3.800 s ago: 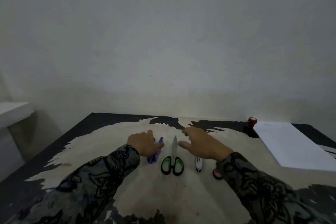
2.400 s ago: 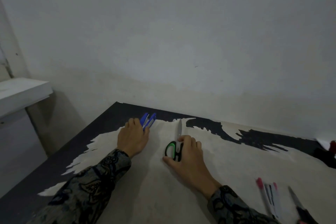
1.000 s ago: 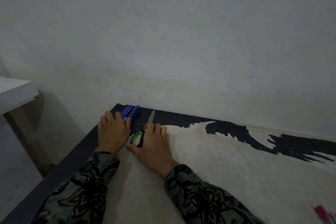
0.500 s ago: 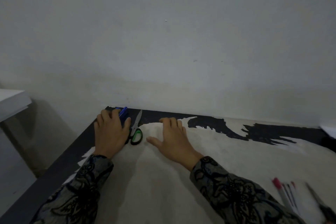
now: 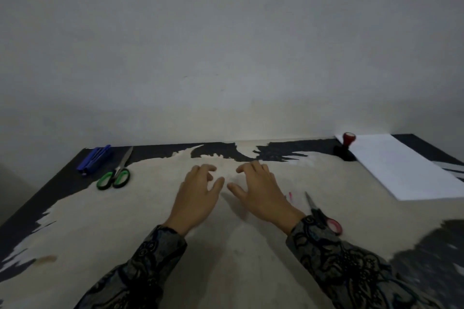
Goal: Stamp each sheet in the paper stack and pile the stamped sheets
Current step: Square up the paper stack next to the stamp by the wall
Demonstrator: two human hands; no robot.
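Observation:
A white paper stack (image 5: pixel 401 165) lies at the table's far right. Just left of its back corner stands a stamp (image 5: pixel 346 144) with a red knob and black base. My left hand (image 5: pixel 198 193) and my right hand (image 5: pixel 258 189) hover side by side over the middle of the table, fingers spread, holding nothing. Both are well left of the stack and the stamp.
Green-handled scissors (image 5: pixel 116 175) and a blue stapler (image 5: pixel 94 159) lie at the far left corner. Red-handled scissors (image 5: pixel 324 216) and a pink-tipped pen (image 5: pixel 290 196) rest beside my right wrist. The worn table (image 5: pixel 125 228) meets a wall at the back.
Both hands have left the stapler and green scissors at the far left corner and moved to the table's middle. The view swung right, bringing stack and stamp in.

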